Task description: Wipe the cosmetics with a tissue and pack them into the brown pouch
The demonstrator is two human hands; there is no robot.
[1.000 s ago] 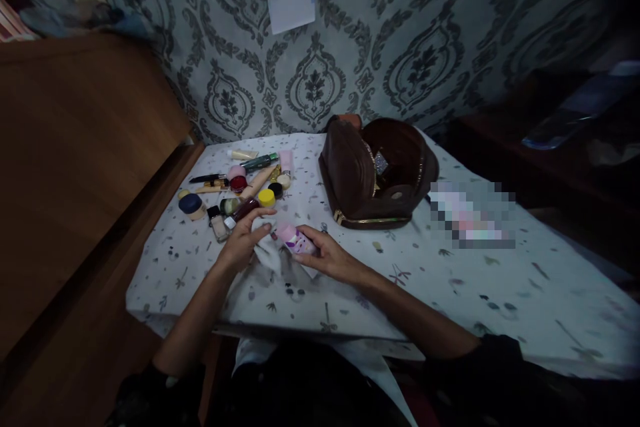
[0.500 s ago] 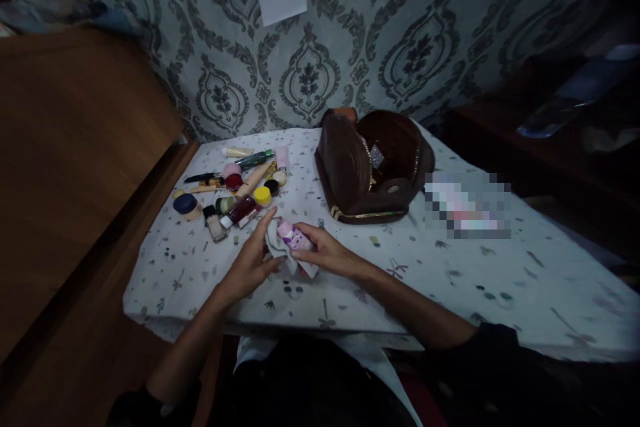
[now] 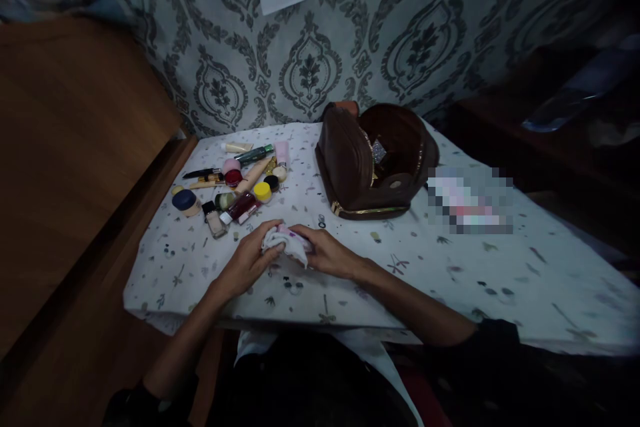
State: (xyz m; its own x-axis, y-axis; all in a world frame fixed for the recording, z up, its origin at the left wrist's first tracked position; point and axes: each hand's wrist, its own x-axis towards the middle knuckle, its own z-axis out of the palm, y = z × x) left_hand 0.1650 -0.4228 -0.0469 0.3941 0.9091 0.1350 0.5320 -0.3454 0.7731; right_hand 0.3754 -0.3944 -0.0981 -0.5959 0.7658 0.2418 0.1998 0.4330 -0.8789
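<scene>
My left hand [image 3: 246, 261] is closed on a white cloth [image 3: 291, 247], its thumb pressed over the near side. Beneath and behind the cloth shows part of a small pink item with purple print [image 3: 301, 237], perhaps a tube; most of it is covered. Gripping its right end is my right hand [image 3: 331, 255]. Both hands are above the tablecloth near the front edge. Just beyond the left hand lie a nail polish bottle [image 3: 215, 221], a dark red bottle [image 3: 242, 205] and a yellow-lidded jar [image 3: 263, 192].
A brown bag [image 3: 353, 170] stands unzipped at the back, with a silvery thing [image 3: 379, 150] inside. Several cosmetics, among them a blue-lidded jar [image 3: 185, 202] and a pink tube [image 3: 281, 153], lie at the left. A pixelated item [image 3: 470, 201] is at right. A wooden cabinet [image 3: 80, 113] borders the left.
My left hand has closed on the cloth and brought it over the pink item, which now shows less. My right hand keeps its grip.
</scene>
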